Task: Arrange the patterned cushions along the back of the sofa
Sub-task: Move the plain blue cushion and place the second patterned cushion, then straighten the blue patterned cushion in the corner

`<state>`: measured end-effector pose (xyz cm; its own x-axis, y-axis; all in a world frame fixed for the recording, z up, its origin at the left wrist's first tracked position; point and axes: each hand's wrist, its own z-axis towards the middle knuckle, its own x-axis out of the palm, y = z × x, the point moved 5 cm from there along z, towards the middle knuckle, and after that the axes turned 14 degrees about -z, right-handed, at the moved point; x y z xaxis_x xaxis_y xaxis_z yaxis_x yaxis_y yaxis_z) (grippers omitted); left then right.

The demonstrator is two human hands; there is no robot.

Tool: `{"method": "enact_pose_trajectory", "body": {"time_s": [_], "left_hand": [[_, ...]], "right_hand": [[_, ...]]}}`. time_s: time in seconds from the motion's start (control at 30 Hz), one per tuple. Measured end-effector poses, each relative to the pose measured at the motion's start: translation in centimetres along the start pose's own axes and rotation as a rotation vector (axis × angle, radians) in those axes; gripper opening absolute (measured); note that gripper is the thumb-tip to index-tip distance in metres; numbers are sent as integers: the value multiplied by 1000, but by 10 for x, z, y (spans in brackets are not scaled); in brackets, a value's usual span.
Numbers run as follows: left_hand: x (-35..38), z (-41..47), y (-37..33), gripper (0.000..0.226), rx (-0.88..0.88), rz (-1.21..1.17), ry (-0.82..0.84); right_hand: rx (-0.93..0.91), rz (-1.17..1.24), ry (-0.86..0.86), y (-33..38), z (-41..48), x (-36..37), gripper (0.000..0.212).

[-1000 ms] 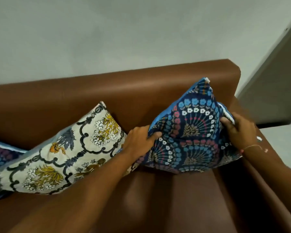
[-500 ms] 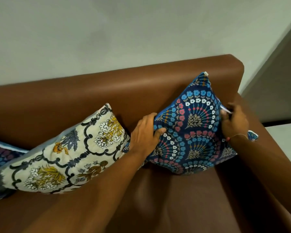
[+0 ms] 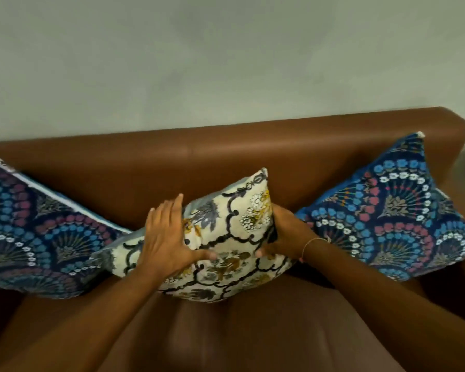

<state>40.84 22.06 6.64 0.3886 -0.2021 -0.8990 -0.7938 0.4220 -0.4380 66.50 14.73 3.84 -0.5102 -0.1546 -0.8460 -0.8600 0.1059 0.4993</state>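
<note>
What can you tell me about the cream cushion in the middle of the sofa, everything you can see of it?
The cream cushion is square, of woven-looking fabric printed with black scrolling lattice and yellow, grey and white flowers; a grey-blue back panel shows at its upper left edge. It stands tilted on one corner on the brown sofa, leaning toward the backrest. The left hand presses flat on its left side; the right hand grips its right edge. Its left corner overlaps the left blue cushion.

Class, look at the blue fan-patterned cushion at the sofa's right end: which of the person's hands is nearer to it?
Right. The right hand grips the cream floral cushion beside the blue fan-patterned cushion; the left hand presses the cream cushion's far side.
</note>
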Motion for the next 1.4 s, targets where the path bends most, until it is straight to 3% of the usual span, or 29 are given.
{"method": "enact_pose_trajectory", "body": {"time_s": [0.07, 0.1, 0.17, 0.23, 0.33, 0.47, 0.77, 0.9, 1.0, 1.1, 1.2, 1.27, 1.4], "left_hand": [[1, -3, 39, 162, -76, 71, 147], [4, -4, 54, 162, -93, 82, 192], [3, -6, 79, 157, -133, 4, 195], [-7, -6, 98, 146, -131, -142, 113], [-27, 1, 112, 136, -62, -332, 6], [-32, 17, 119, 139, -35, -477, 20], [-2, 23, 124, 148, -88, -427, 126], [-24, 16, 125, 152, 16, -245, 152], [-62, 4, 132, 136, 105, -137, -20], [-120, -5, 161, 121, 129, -106, -262], [-171, -9, 215, 121, 62, -121, -383], [-195, -15, 263, 130, -44, -125, -390], [-213, -25, 356, 157, -298, -148, -159]], "right_hand": [[110, 39, 49, 13, 20, 12, 109], [138, 76, 1, 21, 29, 16, 94], [104, 135, -232, 47, 42, 16, 49], [45, 100, -465, 82, 49, 13, 34], [26, 40, -688, 122, 49, 1, 34], [65, -13, -793, 132, 51, -2, 33], [176, -23, -595, 106, 64, 31, 24], [171, 168, -642, 122, 51, 17, 54], [115, 248, -786, 161, 46, -4, 57], [-69, 232, -853, 228, 63, -19, 55], [-234, 150, -716, 295, 97, -2, 52], [-262, 103, -485, 327, 127, 35, 59], [-78, 77, 50, 337, 174, 128, 108]]}}
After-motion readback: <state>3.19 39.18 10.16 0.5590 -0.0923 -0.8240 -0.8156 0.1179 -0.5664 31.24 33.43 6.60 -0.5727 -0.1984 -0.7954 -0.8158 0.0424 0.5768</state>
